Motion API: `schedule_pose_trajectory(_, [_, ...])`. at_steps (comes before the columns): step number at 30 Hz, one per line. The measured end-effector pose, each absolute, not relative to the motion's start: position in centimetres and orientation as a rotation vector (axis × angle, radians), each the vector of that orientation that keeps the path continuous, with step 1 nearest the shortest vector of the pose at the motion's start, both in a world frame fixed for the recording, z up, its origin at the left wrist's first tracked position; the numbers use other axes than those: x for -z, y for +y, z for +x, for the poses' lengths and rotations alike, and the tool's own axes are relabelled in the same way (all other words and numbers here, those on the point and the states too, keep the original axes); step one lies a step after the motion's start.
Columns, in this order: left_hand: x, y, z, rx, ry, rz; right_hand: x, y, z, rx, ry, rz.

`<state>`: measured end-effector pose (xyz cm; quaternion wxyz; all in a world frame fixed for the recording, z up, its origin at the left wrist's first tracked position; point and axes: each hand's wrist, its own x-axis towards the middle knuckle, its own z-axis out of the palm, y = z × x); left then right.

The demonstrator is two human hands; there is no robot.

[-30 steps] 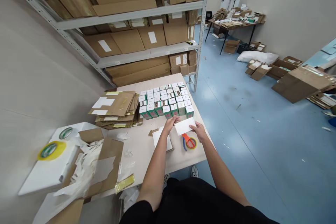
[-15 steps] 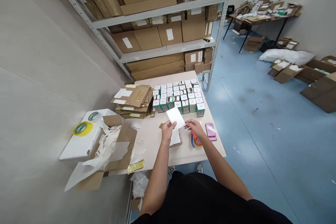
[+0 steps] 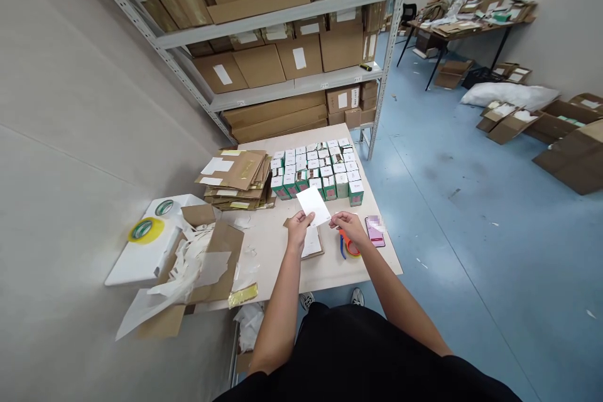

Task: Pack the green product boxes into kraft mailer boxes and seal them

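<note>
My left hand [image 3: 298, 230] grips a square white paper label [image 3: 313, 205] at its lower left, thumb on top. At the label's lower right corner, my right hand [image 3: 347, 225] has its fingertips pinched together. Under the label and my left hand lies a flat cardboard piece with a white paper on it [image 3: 311, 244], partly hidden. An orange and blue tape dispenser [image 3: 347, 244] rests on the table just below my right hand. Beyond the label stand several rows of small green and white boxes [image 3: 315, 169].
A phone [image 3: 375, 231] lies near the table's right edge. Flattened cardboard [image 3: 235, 171] is stacked at the left. An open carton [image 3: 226, 257] holds white paper strips, beside tape rolls [image 3: 146, 230] on a white box. Shelving [image 3: 301, 85] with cartons stands behind the table [image 3: 277, 279].
The whole view has shifted slightly. Both hands keep nearly the same pose at the label, which is still held above the table.
</note>
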<state>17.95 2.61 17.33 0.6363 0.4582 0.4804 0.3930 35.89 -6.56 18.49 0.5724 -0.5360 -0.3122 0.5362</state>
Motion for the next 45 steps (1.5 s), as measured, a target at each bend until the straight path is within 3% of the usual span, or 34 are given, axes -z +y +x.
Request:
schedule_pose_trajectory(9, [-17.6, 2.2, 18.2, -0.873, 1.135, 1.064, -19.1, -6.9, 35.3, -1.238, -0.716, -1.251])
schedule_pose_trajectory(14, [-19.1, 1.0, 18.7, -1.011, 1.311, 1.363, -19.6, -7.3, 35.4, -1.209, -0.774, -1.189])
schedule_pose_trajectory(21, [-22.4, -1.2, 19.7, -0.912, 0.909, 1.816, -20.6, -7.8, 35.4, -1.149, -0.812, -1.162])
schedule_pose_trajectory(31, [-23.1, -2.5, 20.5, -1.073, 0.845, 2.088, -21.5, -8.7, 35.2, -0.942, -0.858, -1.202])
schedule_pose_trajectory(45, [-22.4, -2.9, 20.9, -0.995, 1.035, 1.548, -21.0, -9.2, 35.1, -0.836, -0.956, -1.178])
